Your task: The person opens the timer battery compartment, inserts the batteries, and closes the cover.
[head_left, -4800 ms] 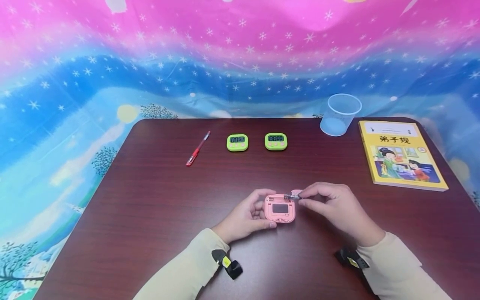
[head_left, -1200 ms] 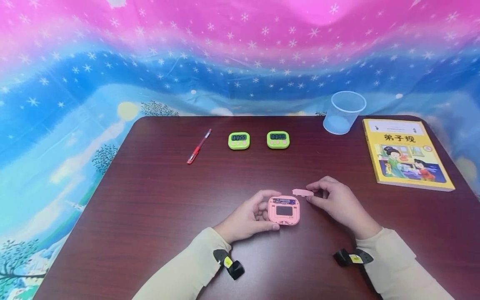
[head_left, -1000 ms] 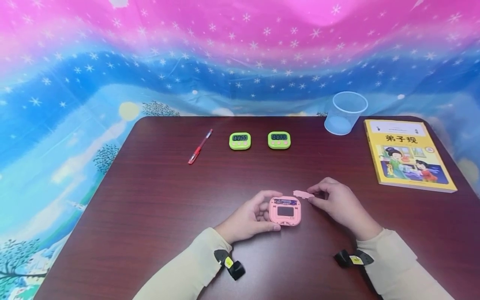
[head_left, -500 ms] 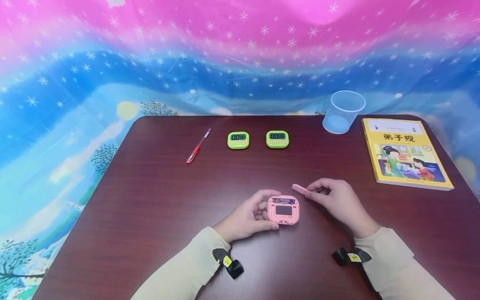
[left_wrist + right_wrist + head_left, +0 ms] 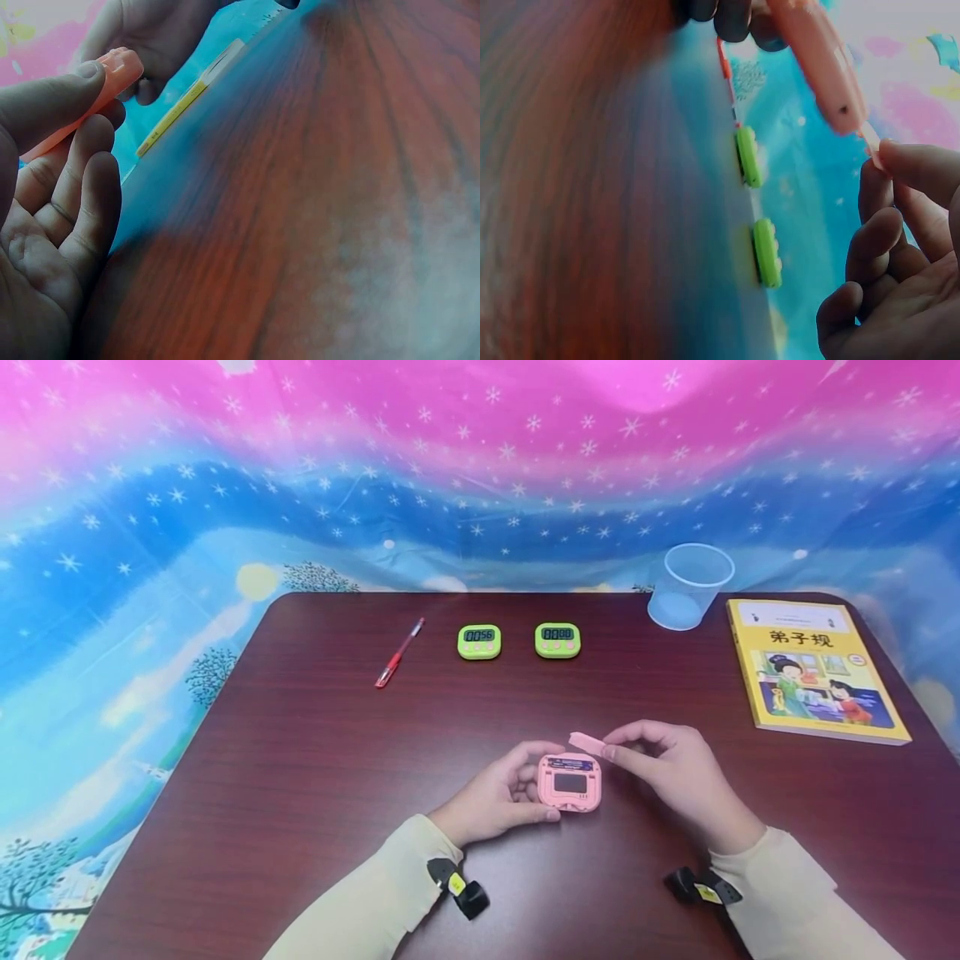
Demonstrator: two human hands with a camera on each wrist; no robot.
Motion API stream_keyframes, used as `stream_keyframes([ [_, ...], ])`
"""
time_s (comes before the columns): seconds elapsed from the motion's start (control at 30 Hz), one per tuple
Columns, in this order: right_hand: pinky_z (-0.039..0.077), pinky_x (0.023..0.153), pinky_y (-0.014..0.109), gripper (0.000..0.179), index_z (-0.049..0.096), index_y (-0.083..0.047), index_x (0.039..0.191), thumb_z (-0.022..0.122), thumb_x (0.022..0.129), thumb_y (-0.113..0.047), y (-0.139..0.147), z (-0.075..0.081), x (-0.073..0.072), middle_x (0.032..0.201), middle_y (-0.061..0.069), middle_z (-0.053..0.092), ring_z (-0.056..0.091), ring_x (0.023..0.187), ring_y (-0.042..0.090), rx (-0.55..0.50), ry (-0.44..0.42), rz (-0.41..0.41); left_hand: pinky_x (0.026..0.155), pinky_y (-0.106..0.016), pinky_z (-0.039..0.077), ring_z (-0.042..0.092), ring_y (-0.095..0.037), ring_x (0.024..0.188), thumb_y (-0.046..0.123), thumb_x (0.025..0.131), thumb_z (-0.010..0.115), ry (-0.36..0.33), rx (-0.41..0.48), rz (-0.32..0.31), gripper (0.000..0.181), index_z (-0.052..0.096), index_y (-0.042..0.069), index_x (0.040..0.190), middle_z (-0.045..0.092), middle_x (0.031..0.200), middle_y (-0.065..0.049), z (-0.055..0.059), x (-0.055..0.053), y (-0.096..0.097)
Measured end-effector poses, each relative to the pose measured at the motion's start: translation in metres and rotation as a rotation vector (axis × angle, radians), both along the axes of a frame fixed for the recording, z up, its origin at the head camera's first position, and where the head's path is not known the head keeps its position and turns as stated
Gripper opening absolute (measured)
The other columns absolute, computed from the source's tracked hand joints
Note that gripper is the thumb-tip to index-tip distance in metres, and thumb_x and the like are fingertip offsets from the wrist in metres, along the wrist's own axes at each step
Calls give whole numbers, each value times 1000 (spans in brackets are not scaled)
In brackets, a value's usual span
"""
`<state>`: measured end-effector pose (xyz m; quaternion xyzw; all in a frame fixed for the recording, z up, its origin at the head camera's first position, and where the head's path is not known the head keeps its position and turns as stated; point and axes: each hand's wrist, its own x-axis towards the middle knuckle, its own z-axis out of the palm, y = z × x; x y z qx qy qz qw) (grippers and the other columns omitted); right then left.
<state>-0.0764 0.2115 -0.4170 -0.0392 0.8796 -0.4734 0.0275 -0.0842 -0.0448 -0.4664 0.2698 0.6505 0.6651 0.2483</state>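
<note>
My left hand (image 5: 498, 793) grips a pink digital timer (image 5: 570, 800) by its left side, its back facing up. A dark battery (image 5: 570, 764) lies in the slot along the timer's top edge, uncovered. Between thumb and forefinger my right hand (image 5: 678, 768) pinches a small pink battery cover (image 5: 587, 742), tilted just above the timer's upper right corner. In the left wrist view the timer (image 5: 120, 71) is seen edge-on under my thumb. The right wrist view shows the cover (image 5: 871, 146) close to the timer's end (image 5: 829, 82); whether they touch I cannot tell.
Two green timers (image 5: 479, 642) (image 5: 557, 641) stand at the back of the brown table (image 5: 315, 760). Left of them lies a red pen (image 5: 400, 653). A clear plastic cup (image 5: 686, 589) stands at the back right, beside a yellow book (image 5: 821, 672).
Earlier my right hand held the battery at the timer's slot; the battery now sits inside. Since then it has picked up the cover, tilted it and brought it left toward the timer.
</note>
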Motion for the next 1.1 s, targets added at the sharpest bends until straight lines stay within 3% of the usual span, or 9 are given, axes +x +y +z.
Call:
stream_keyframes([
  [0.23, 51, 62, 25, 10, 77, -18, 98, 78, 89, -21, -7, 3, 5, 88, -4, 73, 60, 77, 17, -34, 36, 45, 83, -32, 60, 70, -19, 91, -7, 85, 75, -11, -13, 1, 72, 41, 14, 145, 70, 116, -16, 0, 0, 0],
  [0.4, 50, 69, 22, 8, 77, -22, 96, 79, 89, -18, -9, -3, 4, 90, -11, 71, 61, 82, 12, -14, 85, 106, 81, -29, 60, 69, -15, 88, -8, 85, 75, -5, -5, -13, 71, 41, 11, 144, 70, 114, -18, 0, 0, 0],
  [0.63, 51, 84, 23, 10, 76, -25, 93, 80, 87, -18, -12, -10, 2, 96, -13, 67, 62, 95, 9, -11, 134, 174, 74, -30, 61, 67, -8, 80, -2, 84, 78, 107, -31, -43, 69, 43, 13, 142, 72, 107, -16, -2, -2, -1],
  [0.83, 50, 87, 22, 9, 77, -24, 101, 74, 93, -21, -17, -12, 6, 100, -13, 71, 64, 98, 8, -49, 87, 148, 74, -29, 61, 66, -9, 82, -5, 85, 76, 101, -8, -30, 70, 41, 12, 144, 71, 109, -18, -2, -1, -1],
  [1.0, 55, 82, 19, 23, 74, -12, 117, 69, 97, -23, -24, -14, 9, 109, 0, 74, 68, 97, 7, -166, 22, 91, 79, -31, 61, 68, -12, 91, -7, 88, 72, 95, 9, -7, 72, 37, 11, 148, 68, 120, -20, -3, -1, 0],
  [1.1, 53, 83, 16, 29, 72, -9, 122, 68, 98, -25, -29, -18, 11, 112, 5, 74, 67, 98, 5, -183, 14, 26, 82, -31, 61, 68, -16, 95, -7, 89, 71, 81, 11, -2, 75, 33, 10, 152, 65, 126, -20, -2, -1, 1],
])
